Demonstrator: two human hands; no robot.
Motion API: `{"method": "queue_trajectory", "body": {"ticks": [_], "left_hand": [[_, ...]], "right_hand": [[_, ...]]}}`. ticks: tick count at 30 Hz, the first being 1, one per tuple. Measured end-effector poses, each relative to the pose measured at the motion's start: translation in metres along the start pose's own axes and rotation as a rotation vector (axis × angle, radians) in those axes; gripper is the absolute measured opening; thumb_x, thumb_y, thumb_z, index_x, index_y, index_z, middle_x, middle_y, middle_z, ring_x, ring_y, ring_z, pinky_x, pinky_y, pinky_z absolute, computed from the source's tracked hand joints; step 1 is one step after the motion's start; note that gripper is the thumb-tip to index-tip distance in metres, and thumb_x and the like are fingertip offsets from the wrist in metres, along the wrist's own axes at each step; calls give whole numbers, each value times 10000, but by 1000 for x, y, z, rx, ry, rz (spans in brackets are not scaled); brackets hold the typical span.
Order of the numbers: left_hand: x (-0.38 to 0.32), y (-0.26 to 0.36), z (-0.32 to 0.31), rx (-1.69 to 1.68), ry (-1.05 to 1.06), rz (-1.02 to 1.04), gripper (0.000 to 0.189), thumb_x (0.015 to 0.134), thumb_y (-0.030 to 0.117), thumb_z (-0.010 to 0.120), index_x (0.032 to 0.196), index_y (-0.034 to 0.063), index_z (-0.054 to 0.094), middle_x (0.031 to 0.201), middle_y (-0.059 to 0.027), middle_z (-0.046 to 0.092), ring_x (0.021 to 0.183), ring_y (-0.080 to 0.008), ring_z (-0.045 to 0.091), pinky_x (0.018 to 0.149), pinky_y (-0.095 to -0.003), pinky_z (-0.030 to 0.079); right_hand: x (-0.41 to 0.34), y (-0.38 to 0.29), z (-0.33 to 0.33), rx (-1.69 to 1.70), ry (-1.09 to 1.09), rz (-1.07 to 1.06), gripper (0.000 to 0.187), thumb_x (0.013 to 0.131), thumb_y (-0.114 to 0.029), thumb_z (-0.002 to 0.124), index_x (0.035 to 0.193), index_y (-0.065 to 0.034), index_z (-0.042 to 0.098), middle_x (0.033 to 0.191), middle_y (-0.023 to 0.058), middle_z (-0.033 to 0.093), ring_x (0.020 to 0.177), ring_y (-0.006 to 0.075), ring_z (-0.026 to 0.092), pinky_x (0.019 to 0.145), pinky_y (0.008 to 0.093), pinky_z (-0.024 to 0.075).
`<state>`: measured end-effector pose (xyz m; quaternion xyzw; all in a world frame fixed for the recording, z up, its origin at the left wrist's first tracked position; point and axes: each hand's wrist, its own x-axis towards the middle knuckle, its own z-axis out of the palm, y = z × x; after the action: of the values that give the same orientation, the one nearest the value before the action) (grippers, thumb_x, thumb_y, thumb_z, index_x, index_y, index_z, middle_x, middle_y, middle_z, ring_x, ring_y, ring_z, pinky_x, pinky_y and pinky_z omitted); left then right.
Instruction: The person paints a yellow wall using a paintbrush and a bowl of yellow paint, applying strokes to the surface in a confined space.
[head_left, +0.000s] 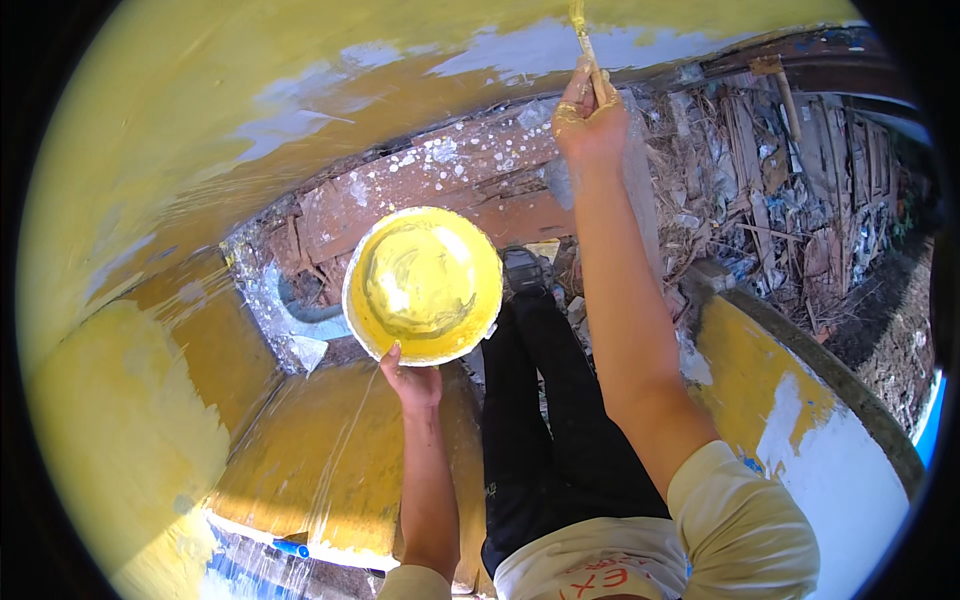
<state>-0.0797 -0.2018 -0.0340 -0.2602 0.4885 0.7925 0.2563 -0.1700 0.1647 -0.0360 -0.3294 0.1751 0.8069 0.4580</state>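
Observation:
My left hand (412, 381) grips the near rim of a round basin (423, 285) that holds yellow paint, its thumb over the edge. Higher up and to the right, my right hand (591, 112) is closed around the handle of a paintbrush (589, 51). Yellow paint covers the bristles, which point up to the wall (300, 82) at the top edge of the view. Whether the bristles touch the wall I cannot tell. That wall bears fresh light yellow, older ochre and bare whitish patches. Smears of yellow paint show on my right hand.
Below the wall lies a paint-spattered plank (435, 161). Rubble and shoes surround my feet. Wood scraps and litter (757, 180) are heaped at the right. A low wall (780, 375), ochre and white, curves along my right side. A blue object (291, 548) lies on a ledge at lower left.

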Motion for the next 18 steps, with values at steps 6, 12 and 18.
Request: {"method": "queue_trajectory", "body": {"ticks": [6,12,18], "left_hand": [[-4,3,-1,33,34,-16,636,801,340,538,1360,96,358,1343,-73,442,1229,-254,429,1024,-442,342],[-7,7,-7,-51,29,-25,643,778,316,575,1346,85,381,1296,-80,491,1200,-250,462,1010,-415,364],[-7,14,-8,-26,25,-15,642,784,306,570,1354,89,367,1306,-80,481,1210,-253,455,1020,-421,357]], "right_hand": [[-48,93,-36,-264,70,314,229,936,-79,477,1043,122,502,997,175,598,950,268,619,799,278,584],[-2,14,1,-66,-6,105,231,927,-50,474,1070,127,513,987,187,607,922,268,630,797,288,585],[-23,45,-15,-23,11,51,235,938,-63,457,1080,114,518,997,177,608,926,252,630,818,275,575]]}}
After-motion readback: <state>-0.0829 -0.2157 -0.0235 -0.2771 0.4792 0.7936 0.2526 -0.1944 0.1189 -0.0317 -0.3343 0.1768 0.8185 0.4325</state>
